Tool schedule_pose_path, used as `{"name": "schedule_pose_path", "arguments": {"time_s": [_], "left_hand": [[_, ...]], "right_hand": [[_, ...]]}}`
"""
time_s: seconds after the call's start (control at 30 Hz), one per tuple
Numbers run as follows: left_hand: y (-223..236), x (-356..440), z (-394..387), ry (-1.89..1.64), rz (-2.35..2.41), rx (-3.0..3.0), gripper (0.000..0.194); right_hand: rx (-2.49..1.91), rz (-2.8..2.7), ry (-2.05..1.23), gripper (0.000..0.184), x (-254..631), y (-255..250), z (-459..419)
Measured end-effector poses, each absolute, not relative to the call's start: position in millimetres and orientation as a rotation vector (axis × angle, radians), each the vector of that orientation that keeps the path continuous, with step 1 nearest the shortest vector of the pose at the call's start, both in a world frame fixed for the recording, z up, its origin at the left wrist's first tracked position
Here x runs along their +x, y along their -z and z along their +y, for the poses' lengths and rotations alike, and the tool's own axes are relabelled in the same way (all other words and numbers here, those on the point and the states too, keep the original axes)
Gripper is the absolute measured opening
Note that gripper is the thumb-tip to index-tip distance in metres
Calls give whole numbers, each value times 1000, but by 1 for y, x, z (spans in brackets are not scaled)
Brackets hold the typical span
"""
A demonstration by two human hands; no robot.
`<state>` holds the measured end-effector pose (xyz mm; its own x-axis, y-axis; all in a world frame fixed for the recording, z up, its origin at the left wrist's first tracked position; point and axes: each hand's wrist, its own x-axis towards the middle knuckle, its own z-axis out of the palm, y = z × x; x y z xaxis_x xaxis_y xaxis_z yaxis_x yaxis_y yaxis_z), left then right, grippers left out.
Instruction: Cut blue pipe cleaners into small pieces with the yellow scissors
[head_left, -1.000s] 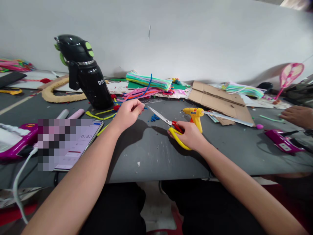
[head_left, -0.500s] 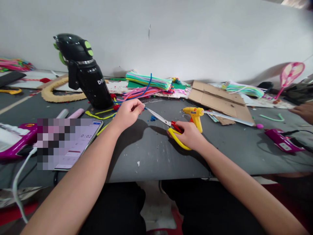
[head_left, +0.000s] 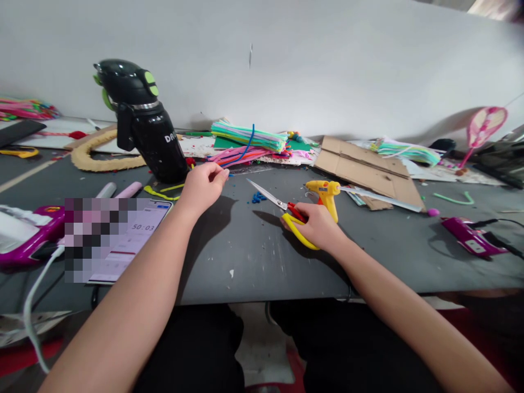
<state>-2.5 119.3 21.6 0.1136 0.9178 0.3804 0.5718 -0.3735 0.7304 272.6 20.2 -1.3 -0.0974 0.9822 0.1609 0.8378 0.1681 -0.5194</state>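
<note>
My left hand [head_left: 207, 185] is pinched closed above the table, in front of the black bottle. A short blue end of a pipe cleaner [head_left: 231, 175] peeks out past its fingertips; the rest is hidden by the hand. In my right hand [head_left: 319, 224] are scissors [head_left: 268, 195] with red and yellow handles, their blades together and pointing toward the left hand. A gap separates the blade tips from my left fingers. Just beneath the blades lies a small heap of cut blue pieces [head_left: 257, 197]. Close behind the right hand stands a yellow glue gun [head_left: 323, 191].
The black bottle [head_left: 158, 142] stands at back left, with a phone [head_left: 135, 240] nearer me. Bundles of pipe cleaners [head_left: 249, 135] and cardboard [head_left: 364, 166] line the back. A purple power strip [head_left: 470, 236] is at right, another purple device [head_left: 45, 234] at left.
My left hand has moved left, away from the scissor tips, which were at the blue pipe cleaner before. The scissors have hardly moved. Another person's hand at far right has left the view.
</note>
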Motion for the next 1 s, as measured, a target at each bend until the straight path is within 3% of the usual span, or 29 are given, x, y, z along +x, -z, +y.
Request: {"name": "schedule_pose_path", "arguments": {"time_s": [0.3, 0.53, 0.67, 0.77, 1.0], "left_hand": [[-11, -12, 127, -911, 1643, 2094, 9], [-24, -11, 119, -1071, 1814, 1907, 43], [-23, -13, 122, -1202, 1796, 1849, 37], [-18, -16, 127, -945, 1795, 2026, 21], [-6, -18, 131, -487, 1771, 2331, 17]], "right_hand": [[-1801, -2059, -318, 31, 270, -3, 18], [-1817, -2091, -302, 28, 269, -3, 17], [-1815, -2093, -302, 29, 271, -2, 18], [-1813, -2087, -312, 29, 271, -2, 18], [-1830, -2082, -337, 27, 269, -4, 17]]}}
